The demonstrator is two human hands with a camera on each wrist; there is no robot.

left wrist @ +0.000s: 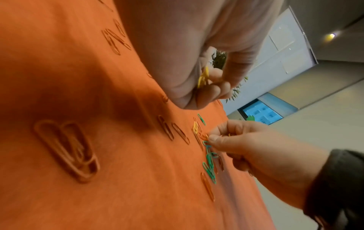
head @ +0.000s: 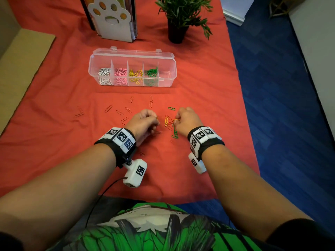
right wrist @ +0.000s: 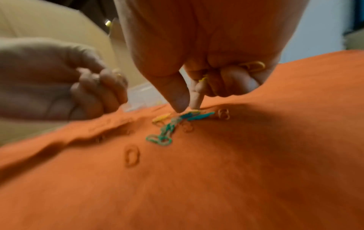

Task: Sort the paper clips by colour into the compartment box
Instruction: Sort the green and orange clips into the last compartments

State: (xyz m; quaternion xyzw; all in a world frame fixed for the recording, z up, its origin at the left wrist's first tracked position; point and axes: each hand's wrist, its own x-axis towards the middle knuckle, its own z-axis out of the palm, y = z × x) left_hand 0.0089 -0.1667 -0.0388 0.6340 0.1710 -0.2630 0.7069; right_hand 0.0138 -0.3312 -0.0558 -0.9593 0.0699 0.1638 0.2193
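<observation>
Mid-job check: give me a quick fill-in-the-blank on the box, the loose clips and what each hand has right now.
1. The compartment box holds, from its left end, white, pink, yellow and ____ clips.
2. Its compartment at the right end holds ____ clips.
3. The left hand holds clips of ____ colour.
4. The right hand pinches at the small pile with thumb and ____ finger.

Missing words: green; no; yellow; index

The compartment box (head: 168,57) is clear, glossy plastic. The paper clips (head: 175,133) look smooth and colour-coated. A matt orange cloth (head: 54,142), softly creased, covers the table. The plant pot (head: 176,33) is matt black.
</observation>
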